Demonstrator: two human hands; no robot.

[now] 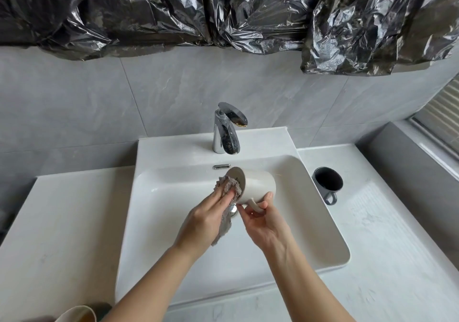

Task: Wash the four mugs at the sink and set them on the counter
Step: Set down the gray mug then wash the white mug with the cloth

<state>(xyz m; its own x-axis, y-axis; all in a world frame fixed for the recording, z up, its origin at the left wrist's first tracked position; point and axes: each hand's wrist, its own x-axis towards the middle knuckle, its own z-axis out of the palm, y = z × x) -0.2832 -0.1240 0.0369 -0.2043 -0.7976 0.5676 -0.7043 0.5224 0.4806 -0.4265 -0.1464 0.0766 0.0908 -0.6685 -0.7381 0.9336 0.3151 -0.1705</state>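
A cream mug (259,185) lies tipped on its side over the white sink basin (173,234), its mouth facing left. My right hand (260,222) grips it by the handle from below. My left hand (208,215) presses a grey cloth (229,185) into the mug's mouth, and the cloth's tail hangs down under the palm. A dark grey mug (327,183) stands upright on the counter to the right of the basin, its handle towards me. Part of another cream mug (79,314) shows at the bottom left edge.
A chrome faucet (224,133) stands behind the basin; no water is visible from it. White counter (387,234) runs on both sides of the sink. Black plastic sheeting (223,11) hangs over the grey tiled wall. A grey ledge (409,162) rises at the right.
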